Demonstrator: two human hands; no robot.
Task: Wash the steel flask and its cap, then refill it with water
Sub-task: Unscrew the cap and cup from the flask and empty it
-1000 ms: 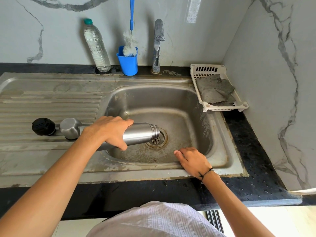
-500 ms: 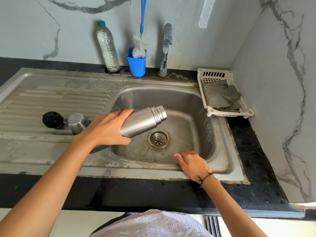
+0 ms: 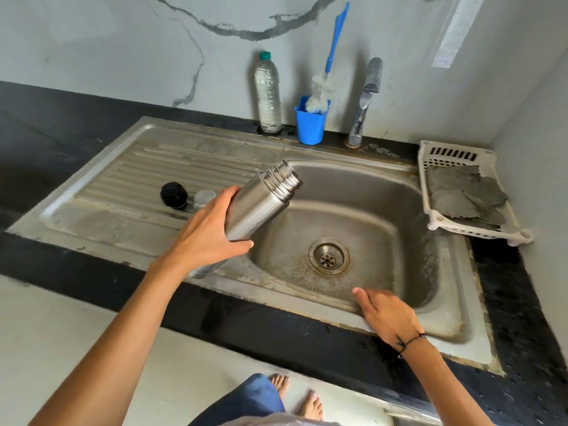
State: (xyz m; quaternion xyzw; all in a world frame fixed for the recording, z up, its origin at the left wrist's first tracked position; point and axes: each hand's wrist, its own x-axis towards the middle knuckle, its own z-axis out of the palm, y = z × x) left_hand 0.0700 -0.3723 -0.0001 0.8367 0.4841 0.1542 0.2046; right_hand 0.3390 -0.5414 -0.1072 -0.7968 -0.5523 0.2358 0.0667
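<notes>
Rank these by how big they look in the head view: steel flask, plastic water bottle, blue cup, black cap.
1. steel flask, though it is nearest the camera
2. plastic water bottle, farther back, so the true order is unsure
3. blue cup
4. black cap

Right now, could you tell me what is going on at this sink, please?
A person stands at a steel sink. The left hand grips an uncapped steel flask, tilted with its open mouth up over the basin. The right hand rests on the sink's front rim. The black cap and a small steel cup sit on the drainboard. No water shows at the tap.
</notes>
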